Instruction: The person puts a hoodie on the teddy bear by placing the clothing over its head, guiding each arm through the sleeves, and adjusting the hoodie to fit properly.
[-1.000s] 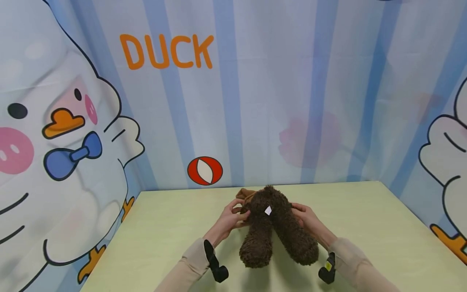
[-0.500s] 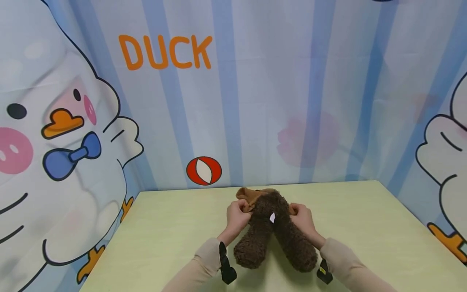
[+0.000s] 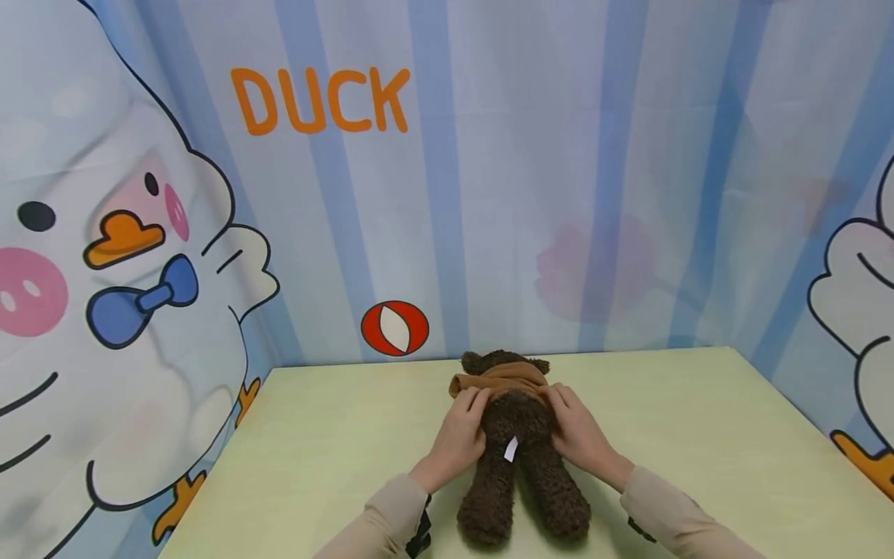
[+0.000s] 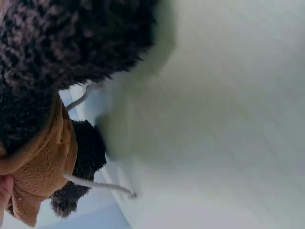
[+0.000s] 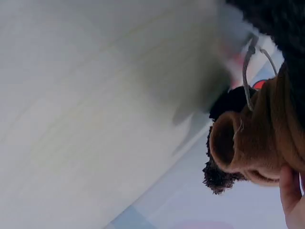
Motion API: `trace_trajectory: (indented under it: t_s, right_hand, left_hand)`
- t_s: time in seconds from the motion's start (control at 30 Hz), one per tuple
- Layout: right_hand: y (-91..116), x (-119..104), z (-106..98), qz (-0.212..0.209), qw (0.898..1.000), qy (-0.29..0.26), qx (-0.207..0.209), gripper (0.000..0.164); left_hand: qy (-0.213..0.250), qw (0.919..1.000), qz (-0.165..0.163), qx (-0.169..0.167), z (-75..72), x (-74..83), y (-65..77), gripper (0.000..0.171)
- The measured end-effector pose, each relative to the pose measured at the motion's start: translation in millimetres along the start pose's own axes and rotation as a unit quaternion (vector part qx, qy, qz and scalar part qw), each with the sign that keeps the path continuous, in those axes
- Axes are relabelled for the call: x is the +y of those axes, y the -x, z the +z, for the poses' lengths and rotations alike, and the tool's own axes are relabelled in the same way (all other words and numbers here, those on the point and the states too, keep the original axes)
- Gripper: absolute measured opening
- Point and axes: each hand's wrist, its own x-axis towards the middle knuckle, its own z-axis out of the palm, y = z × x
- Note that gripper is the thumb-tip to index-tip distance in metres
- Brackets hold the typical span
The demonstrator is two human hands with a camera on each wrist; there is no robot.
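Note:
A dark brown plush teddy bear (image 3: pixel 520 419) is over the table with its legs toward me and its head (image 3: pixel 499 357) at the far end. A white tag (image 3: pixel 511 449) sticks out between its legs. Bunched round its upper body is a small tan-brown hoodie (image 3: pixel 513 376); grey drawstrings (image 4: pixel 97 185) dangle from it. My left hand (image 3: pixel 454 441) grips the hoodie's lower edge on the left side of the bear. On the other side my right hand (image 3: pixel 585 436) pinches the same edge, fingertips against the hoodie's cloth (image 5: pixel 262 152) in the right wrist view.
The pale yellow-green table (image 3: pixel 335 435) reaches back to a blue-striped cloth backdrop (image 3: pixel 489 194). Printed ducks (image 3: pixel 133 310) show on the side cloths, and a printed red-and-white ball (image 3: pixel 395 328) lies just above the table's back edge.
Both hands have come to the hoodie's edge. The bear has tipped so its head and ears now show beyond the hoodie, and its legs have come nearer me.

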Motion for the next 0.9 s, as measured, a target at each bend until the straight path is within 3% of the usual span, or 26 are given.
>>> trace_trajectory:
  t_s: [0.17, 0.3, 0.47, 0.63, 0.77, 0.83, 0.9]
  right_hand:
    - [-1.1, 0.6, -8.0, -0.001, 0.999, -0.015, -0.04, 0.034]
    - [-5.2, 2.2, -14.8, 0.051, 0.993, -0.077, -0.079, 0.021]
    - [-3.9, 0.3, -14.2, 0.093, 0.985, -0.142, -0.042, 0.018]
    - [1.1, -5.9, -9.0, 0.099, 0.987, -0.127, 0.016, 0.011]
    - [1.2, -10.6, -9.8, 0.071, 0.994, -0.084, 0.005, 0.007]
    - [3.4, -11.8, -11.9, 0.057, 0.995, -0.077, -0.015, 0.005]
    - [7.7, -12.9, -14.6, 0.054, 0.995, -0.072, -0.038, 0.016]
  left_hand:
    - [-0.01, 0.9998, -0.007, -0.012, -4.3, 3.4, -4.4, 0.02]
    - [0.022, 0.9988, 0.003, -0.044, -10.7, 4.1, -7.4, 0.018]
    - [0.101, 0.9905, -0.053, -0.077, -17.7, 4.8, -10.4, 0.023]
    - [0.174, 0.9754, -0.104, -0.086, -18.4, 7.7, -12.4, 0.013]
    - [0.189, 0.9743, -0.087, -0.087, -18.0, 8.3, -10.9, 0.021]
    - [0.166, 0.978, -0.063, -0.109, -19.0, 7.3, -8.2, 0.023]
    - [0.125, 0.9819, -0.041, -0.137, -20.2, 6.6, -4.5, 0.032]
